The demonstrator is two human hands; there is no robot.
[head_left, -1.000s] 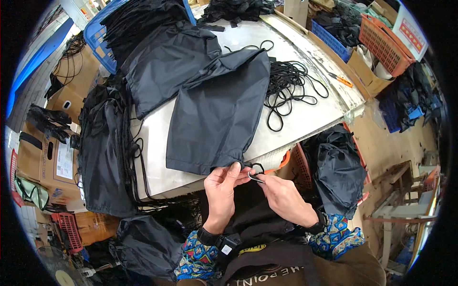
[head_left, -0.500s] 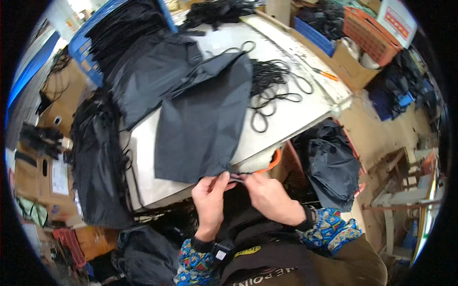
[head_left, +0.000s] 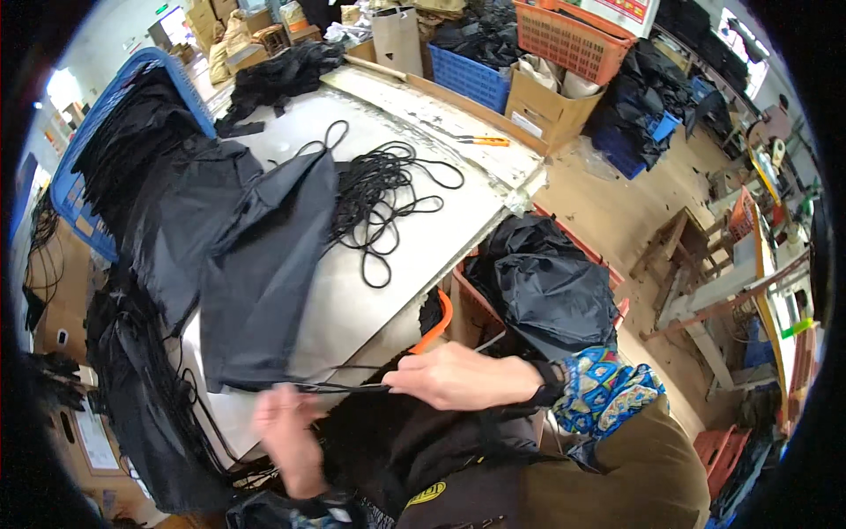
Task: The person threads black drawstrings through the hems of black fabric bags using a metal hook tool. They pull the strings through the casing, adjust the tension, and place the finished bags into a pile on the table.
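Observation:
A black fabric bag point(head_left: 264, 291) lies flat on the white tabletop, its lower edge at the table's near side. From its lower edge a black cord point(head_left: 339, 387) stretches to the right, pulled nearly straight. My right hand point(head_left: 463, 377) is closed in a pinch on the cord's far end, to the right of the bag. My left hand point(head_left: 291, 436) is just below the bag's lower edge, close to where the cord comes out. Motion smears its fingers, so its hold cannot be made out. A small cord loop point(head_left: 336, 134) sticks out at the bag's top corner.
A heap of black cords point(head_left: 379, 194) lies right of the bag. At left, a blue basket point(head_left: 66, 198) holds stacked black fabric. An orange-handled cutter point(head_left: 485, 140) rests on the far edge. Black bags point(head_left: 551, 278) fill a red crate near my right arm.
My hands were together at the bag's lower corner; now they are apart, the right drawing the cord rightward. The left has dropped lower. The view has shifted, bringing more of the room in.

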